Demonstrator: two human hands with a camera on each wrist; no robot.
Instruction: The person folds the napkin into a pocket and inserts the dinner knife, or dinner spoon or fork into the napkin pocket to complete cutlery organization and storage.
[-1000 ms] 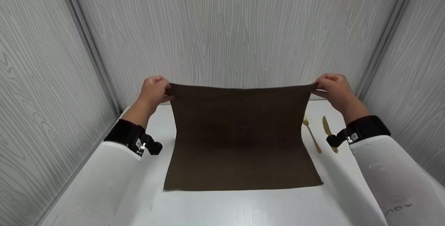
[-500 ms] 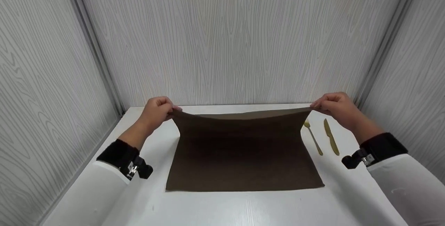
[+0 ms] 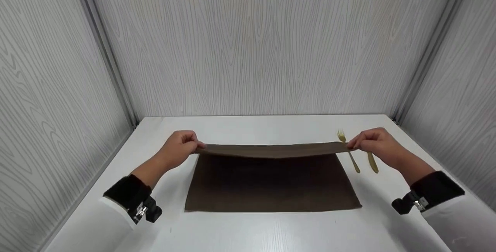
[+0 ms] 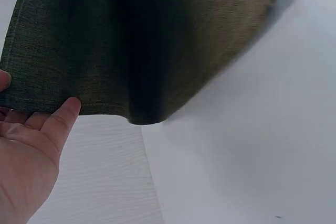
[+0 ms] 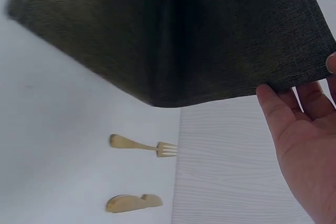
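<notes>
Brown placemat (image 3: pixel 271 182) is seen at the lower centre of the head view, its near edge flat on the white table (image 3: pixel 248 232) and its far edge lifted just above the surface. That far edge is pinched at its left corner by the left hand (image 3: pixel 177 151) and at its right corner by the right hand (image 3: pixel 372 143), thumb and fingers closed on the cloth (both wrist views show the weave gripped at the fingertips). The laying-out step appears nearly finished. What the next move seems to call for is an even lowering of both corners, kept clear of the gold fork (image 3: pixel 348 152) and knife (image 3: pixel 372 163) just right of the mat.
</notes>
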